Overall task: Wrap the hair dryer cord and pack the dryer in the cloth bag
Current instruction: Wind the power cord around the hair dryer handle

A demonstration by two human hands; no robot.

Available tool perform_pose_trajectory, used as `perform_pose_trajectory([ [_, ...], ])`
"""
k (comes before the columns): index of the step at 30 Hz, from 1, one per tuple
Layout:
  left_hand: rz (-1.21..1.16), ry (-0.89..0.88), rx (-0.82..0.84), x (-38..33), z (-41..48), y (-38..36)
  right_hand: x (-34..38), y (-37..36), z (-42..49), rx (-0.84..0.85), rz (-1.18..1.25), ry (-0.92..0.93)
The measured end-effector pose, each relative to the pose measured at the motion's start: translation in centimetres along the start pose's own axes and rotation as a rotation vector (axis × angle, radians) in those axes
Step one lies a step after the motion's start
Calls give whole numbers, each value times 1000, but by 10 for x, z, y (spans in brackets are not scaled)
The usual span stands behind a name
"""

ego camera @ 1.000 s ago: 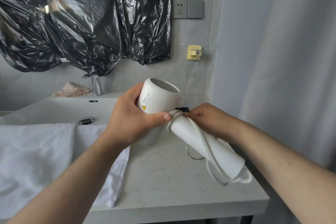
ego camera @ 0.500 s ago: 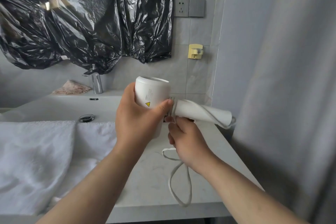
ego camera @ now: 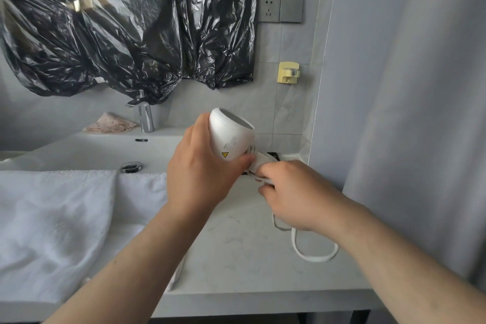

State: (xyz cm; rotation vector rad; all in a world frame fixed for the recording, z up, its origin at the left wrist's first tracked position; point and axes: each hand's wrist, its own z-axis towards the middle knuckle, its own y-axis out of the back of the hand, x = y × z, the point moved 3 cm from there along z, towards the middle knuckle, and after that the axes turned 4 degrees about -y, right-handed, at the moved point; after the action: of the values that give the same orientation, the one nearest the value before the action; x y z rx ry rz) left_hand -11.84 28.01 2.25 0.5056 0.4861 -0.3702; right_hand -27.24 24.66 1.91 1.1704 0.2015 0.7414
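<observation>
A white hair dryer (ego camera: 231, 137) is held above the counter, its round barrel pointing up and away. My left hand (ego camera: 202, 171) grips the barrel from the left, thumb near the yellow warning sticker. My right hand (ego camera: 292, 192) is closed over the dryer's handle, which it hides, with the white cord pinched in its fingers. A loop of the cord (ego camera: 315, 252) hangs below that hand and rests on the counter. No cloth bag can be made out for certain.
A white towel (ego camera: 57, 223) drapes over the sink's front edge at left. Behind are the sink (ego camera: 92, 150), a chrome tap (ego camera: 144, 118) and a pinkish cloth (ego camera: 110, 125). A grey curtain (ego camera: 410, 113) hangs at right. The grey counter (ego camera: 249, 265) has a front edge below.
The handle, which pointed right half a second ago, is now covered by my right hand. That hand has moved up and right, and the hanging cord loop has shifted right.
</observation>
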Motion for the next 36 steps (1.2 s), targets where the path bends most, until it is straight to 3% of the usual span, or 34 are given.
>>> perform_pose_trajectory([
  [6,136,-188,138,-4,2,-1,3,12,2,77,-115,32],
  [10,242,-281,161,-11,5,2,2,17,4,-9,-292,80],
  [14,202,-247,238,-9,8,8,-6,16,3,-43,-382,167],
  [20,56,-187,337,-3,15,8,-25,10,7,67,-15,139],
  [23,191,-196,499,-5,13,6,-34,6,7,16,109,97],
  [27,361,-215,436,-8,5,-1,-39,3,10,-37,220,48],
  [36,210,-173,393,-4,-2,-10,-39,7,9,1,449,-21],
])
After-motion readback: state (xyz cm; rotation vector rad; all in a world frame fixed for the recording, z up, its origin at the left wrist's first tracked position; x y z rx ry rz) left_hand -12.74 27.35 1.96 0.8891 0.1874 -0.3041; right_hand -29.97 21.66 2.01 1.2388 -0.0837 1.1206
